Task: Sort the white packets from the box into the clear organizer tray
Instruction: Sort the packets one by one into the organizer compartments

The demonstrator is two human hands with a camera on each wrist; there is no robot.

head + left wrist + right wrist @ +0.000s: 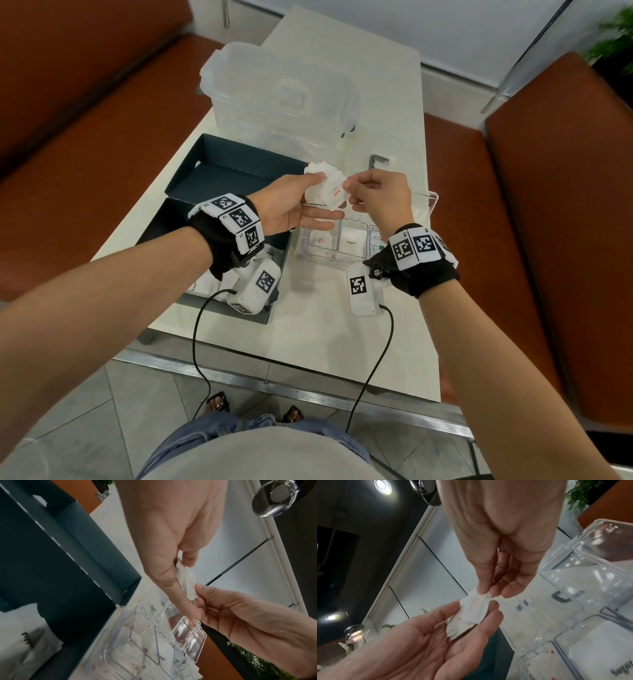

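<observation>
My left hand (301,202) holds a small stack of white packets (327,187) with red print above the table, thumb on top and fingers underneath. My right hand (376,195) pinches the edge of the top packet (476,602) between thumb and fingertips. Both hands hover just behind the clear organizer tray (432,199), whose compartments hold white packets, one marked Sugar (350,242). The dark box (219,173) stands open to the left, with more white packets (202,286) at its near end, partly hidden by my left wrist.
A large frosted plastic container (277,92) stands behind the box. A metal hex key (376,160) lies on the white table (325,325) behind my right hand. Brown bench seats (534,205) flank the table. Cables hang from both wrist units over the near edge.
</observation>
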